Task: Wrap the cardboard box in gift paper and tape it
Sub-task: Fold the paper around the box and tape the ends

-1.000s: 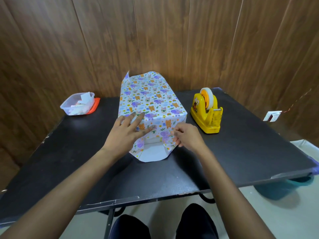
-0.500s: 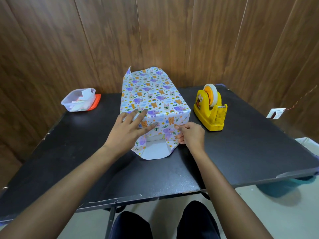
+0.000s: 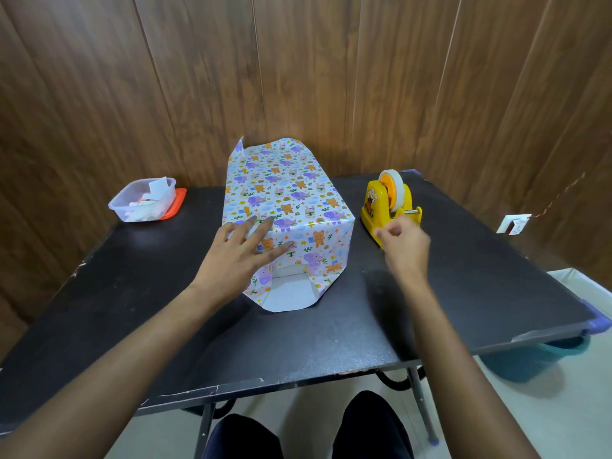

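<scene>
Box [image 3: 291,210], covered in animal-print paper [image 3: 271,160], stands mid-table towards the far edge. Its near end is unfinished: the side flaps are folded in and a white flap [image 3: 288,296] lies flat on the table [image 3: 165,326], while loose paper stands up at the far end. Half a second ago the right hand [image 3: 402,246] pinched the fold at the box's near right corner. It has now left the paper and is at the near end of the yellow dispenser [image 3: 387,207], blurred, fingers curled; whether it holds any tape cannot be told. The left hand [image 3: 241,256] has stayed put, fingers straight and spread, pressing the paper down over the box's near top edge on the left

The table is black, chipped along its front edge. At far left a clear tub [image 3: 142,200] of paper scraps sits on an orange lid [image 3: 178,202]. Wood panelling [image 3: 298,77] covers the walls, with a white socket [image 3: 515,224] on the right. A teal bucket [image 3: 530,359] stands on the pale floor beneath the table's right corner
</scene>
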